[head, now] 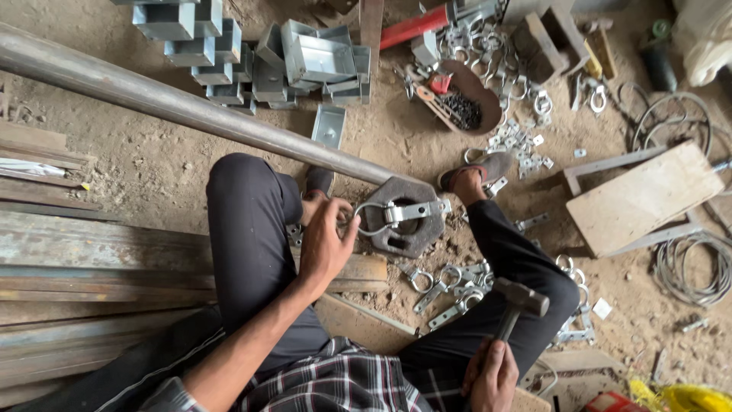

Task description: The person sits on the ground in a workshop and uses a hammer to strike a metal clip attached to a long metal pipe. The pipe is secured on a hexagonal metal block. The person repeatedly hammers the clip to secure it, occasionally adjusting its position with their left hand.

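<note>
- Nearest me, my right hand (pixel 489 375) has its grip closed round the handle of a hammer (pixel 518 304), whose head is raised above my right knee.
- My left hand (pixel 324 246) reaches forward between my knees, its grip pinching the ring of a metal clamp (pixel 395 215).
- That clamp lies across a dark hexagonal steel block (pixel 404 240) on the dirt floor (pixel 152 168).
- Loose clamps (pixel 446 284) lie just beside the block.
- A long steel pipe (pixel 175 103) runs diagonally beyond.
- Farthest, galvanised brackets (pixel 305 57) are stacked.
</note>
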